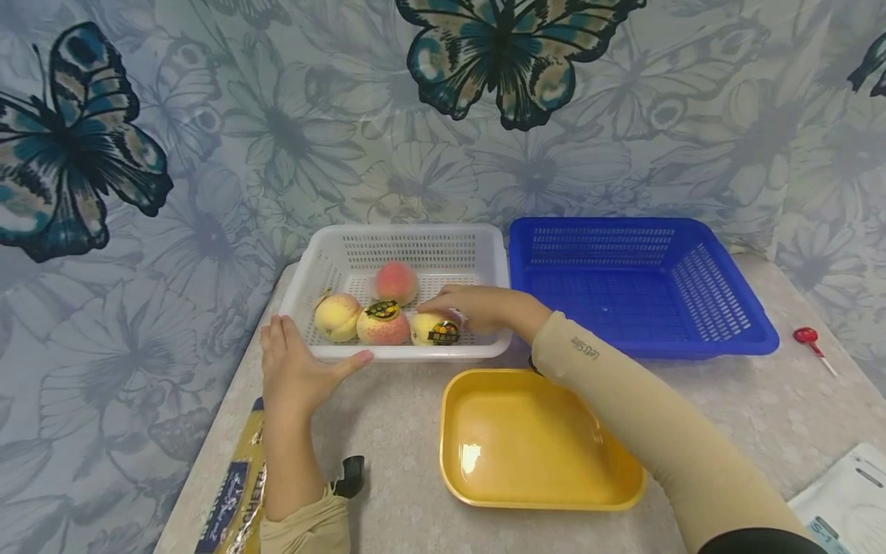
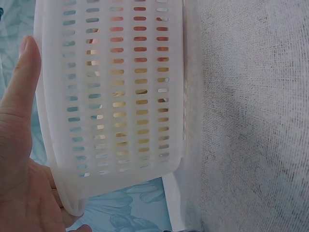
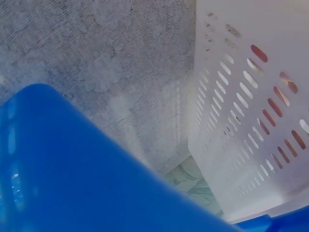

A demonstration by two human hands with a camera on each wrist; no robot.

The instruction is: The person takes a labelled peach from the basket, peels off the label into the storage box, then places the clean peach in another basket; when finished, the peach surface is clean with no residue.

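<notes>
Head view: left hand [image 1: 294, 369] rests spread-fingered against white basket [image 1: 401, 261] front rim. Right hand [image 1: 477, 308] inside, fingers on a stickered peach [image 1: 434, 329]; the grip cannot be told. Yellow tray [image 1: 540, 438] in front of the basket, blue basket [image 1: 637, 285] just beside. Left wrist view: thumb [image 2: 21, 87] straight along basket wall. Right wrist view: narrow gap between the two baskets.

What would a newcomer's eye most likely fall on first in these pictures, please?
Probably the white basket at the back of the table, holding four peaches: the right hand reaches into it and rests on the rightmost peach, while the left hand steadies the basket's near left corner. Next come the bright empty blue basket to its right and the yellow tray in front.
</notes>
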